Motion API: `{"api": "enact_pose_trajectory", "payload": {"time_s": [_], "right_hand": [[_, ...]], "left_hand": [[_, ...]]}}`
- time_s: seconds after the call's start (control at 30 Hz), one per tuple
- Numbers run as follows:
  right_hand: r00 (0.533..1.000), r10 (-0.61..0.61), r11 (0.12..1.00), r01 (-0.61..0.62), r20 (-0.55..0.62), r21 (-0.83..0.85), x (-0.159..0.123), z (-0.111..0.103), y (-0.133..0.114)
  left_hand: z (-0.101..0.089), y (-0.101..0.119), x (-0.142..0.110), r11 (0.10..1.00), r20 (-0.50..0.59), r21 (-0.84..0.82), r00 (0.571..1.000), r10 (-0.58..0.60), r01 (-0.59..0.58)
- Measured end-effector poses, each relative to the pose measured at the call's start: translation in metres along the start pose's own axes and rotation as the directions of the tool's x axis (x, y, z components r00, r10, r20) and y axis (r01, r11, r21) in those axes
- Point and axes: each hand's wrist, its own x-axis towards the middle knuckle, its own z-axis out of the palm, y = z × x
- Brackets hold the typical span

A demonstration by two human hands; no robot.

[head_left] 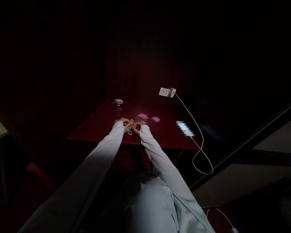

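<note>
Both hands meet over a small heap of coloured rings or bands (130,130) on a dark red table (97,129). My left hand (126,124) has its fingers curled and pinched at the heap. My right hand (136,127) is pinched too, close against the left. What each pinch holds is too small and dark to name. Both arms wear pale long sleeves.
Two pink piles (143,116) (156,119) lie beyond the hands. A small clear jar (118,103) stands at the back left. A phone (184,128) lies at the right, its white cable (196,129) running to a wall socket (167,92). The room is very dark.
</note>
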Motion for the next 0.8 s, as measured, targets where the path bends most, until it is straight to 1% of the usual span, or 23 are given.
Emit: {"api": "enact_pose_trajectory", "payload": {"time_s": [0.07,0.23,0.3,0.4,0.5,0.57,0.7,0.8], "right_hand": [[1.000,-0.002,1.000,0.002,0.002,-0.021,0.000,-0.002,-0.003],[1.000,0.022,0.998,-0.021,0.006,-0.057,0.000,-0.003,-0.006],[1.000,0.025,0.998,-0.025,0.004,-0.059,0.000,-0.003,-0.006],[1.000,0.025,0.998,-0.025,0.004,-0.056,0.000,-0.003,-0.006],[1.000,0.022,0.999,-0.021,0.012,-0.029,0.000,-0.003,-0.008],[1.000,0.025,1.000,-0.025,-0.008,-0.010,-0.001,-0.002,-0.010],[0.996,0.036,0.999,-0.036,-0.081,-0.003,-0.001,0.000,-0.010],[0.997,0.034,0.999,-0.033,-0.063,0.013,-0.001,0.002,-0.008]], "left_hand": [[0.001,0.000,0.000,1.000,0.003,0.001,1.000,0.011,-0.011],[0.001,0.001,-0.001,0.996,0.014,0.035,0.996,0.087,-0.088],[-0.002,0.005,-0.003,0.992,0.033,0.092,0.996,0.081,-0.084],[-0.008,0.013,-0.006,0.988,0.057,0.150,0.998,0.037,-0.045],[-0.011,0.018,-0.008,0.991,0.056,0.134,0.998,0.009,-0.016],[-0.011,0.018,-0.008,0.994,0.049,0.110,0.999,-0.004,-0.002],[-0.007,0.014,-0.008,0.997,0.013,0.078,1.000,0.007,-0.008],[-0.002,0.008,-0.007,0.999,-0.005,0.037,1.000,0.021,-0.021]]}}
